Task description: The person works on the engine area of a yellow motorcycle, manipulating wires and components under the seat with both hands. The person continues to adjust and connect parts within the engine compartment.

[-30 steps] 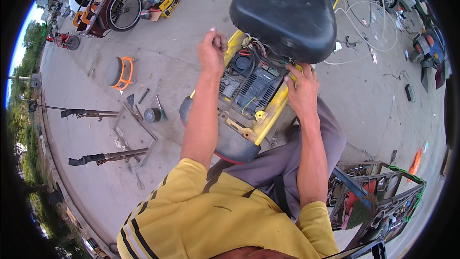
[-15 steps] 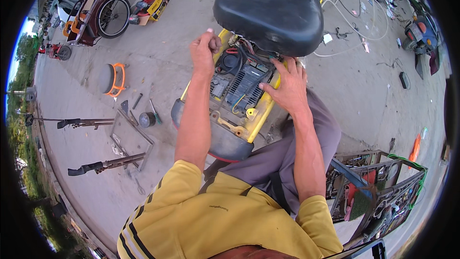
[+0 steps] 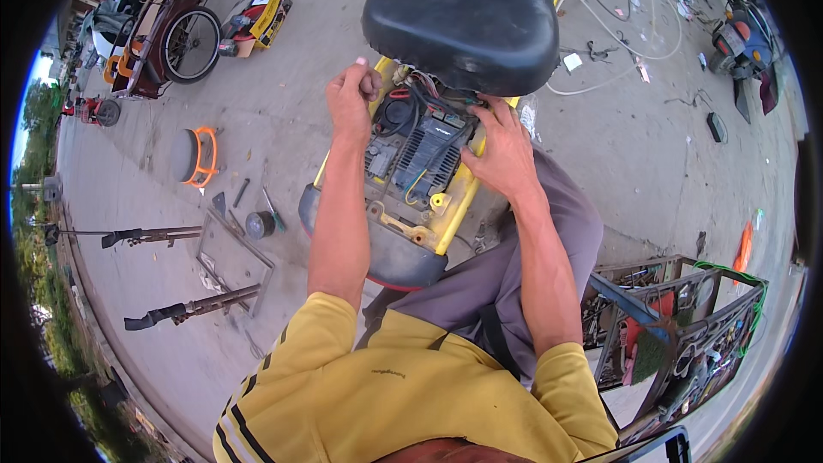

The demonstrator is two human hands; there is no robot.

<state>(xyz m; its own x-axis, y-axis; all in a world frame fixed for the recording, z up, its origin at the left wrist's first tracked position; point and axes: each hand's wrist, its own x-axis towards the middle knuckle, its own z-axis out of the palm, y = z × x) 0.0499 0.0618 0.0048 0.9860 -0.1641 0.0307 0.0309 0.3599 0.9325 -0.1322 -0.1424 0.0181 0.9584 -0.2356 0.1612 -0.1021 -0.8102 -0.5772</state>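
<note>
A yellow-framed vehicle body (image 3: 453, 221) stands before me with its compartment uncovered. Inside lie a black finned box (image 3: 431, 148), a smaller grey finned box (image 3: 384, 157) and tangled wires (image 3: 420, 96). The black seat (image 3: 463, 21) overhangs the compartment's far end. My left hand (image 3: 352, 101) is closed beside the left yellow rail, fingers curled; whatever is in them, if anything, is hidden. Over the right rail rests my right hand (image 3: 501, 147), thumb apart from the fingers. Its fingertips reach the wiring by the seat's lower edge and are partly hidden.
To the left are an orange-framed stool (image 3: 202, 157), a metal frame with handles (image 3: 240, 267), a round dark tin (image 3: 260, 224) and a screwdriver (image 3: 273, 208). A metal rack of tools (image 3: 677, 326) stands at lower right. Pale hose (image 3: 630, 77) loops across the ground.
The whole view has shifted slightly, so the vehicle appears further left. My right fingers have moved a little further in toward the wires under the seat edge. My left hand stays closed.
</note>
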